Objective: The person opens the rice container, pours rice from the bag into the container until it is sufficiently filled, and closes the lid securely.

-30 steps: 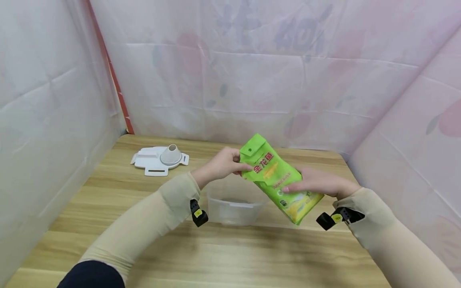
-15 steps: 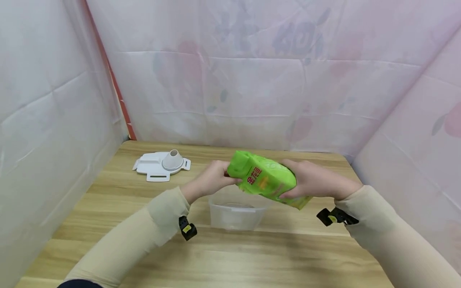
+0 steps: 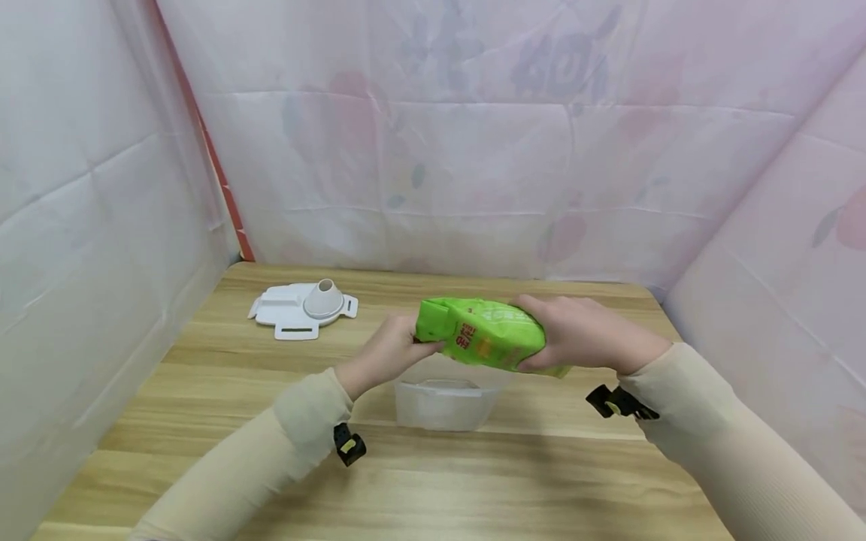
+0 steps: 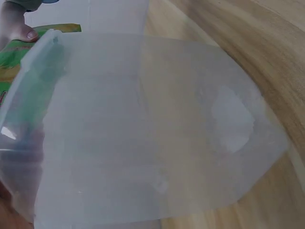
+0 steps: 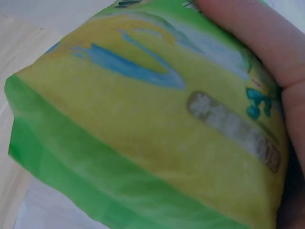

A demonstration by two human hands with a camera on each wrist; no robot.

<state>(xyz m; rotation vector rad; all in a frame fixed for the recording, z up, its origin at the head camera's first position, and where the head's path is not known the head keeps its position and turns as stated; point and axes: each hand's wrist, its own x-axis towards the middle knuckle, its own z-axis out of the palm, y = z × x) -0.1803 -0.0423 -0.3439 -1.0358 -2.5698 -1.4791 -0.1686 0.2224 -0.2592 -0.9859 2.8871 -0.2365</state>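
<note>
A green plastic packet with red lettering lies tipped on its side above a clear plastic container. My right hand grips the packet's body from the right. At its left end my left hand pinches the opening, thumb in front and the other fingers mostly hidden behind. The left wrist view shows the container's frosty wall up close, with a white patch low inside it. Up close in the right wrist view, the packet's yellow and green lower end bulges below my right hand's finger.
A flat white plastic piece with slotted tabs and a cone-shaped spout lies at the back left of the wooden table. Pale printed sheets wall in the table at the back and both sides.
The packet has turned from a steep slant, spout end up, to nearly level, its left end lowered and shifted left over the container. Both hands have moved with it.
</note>
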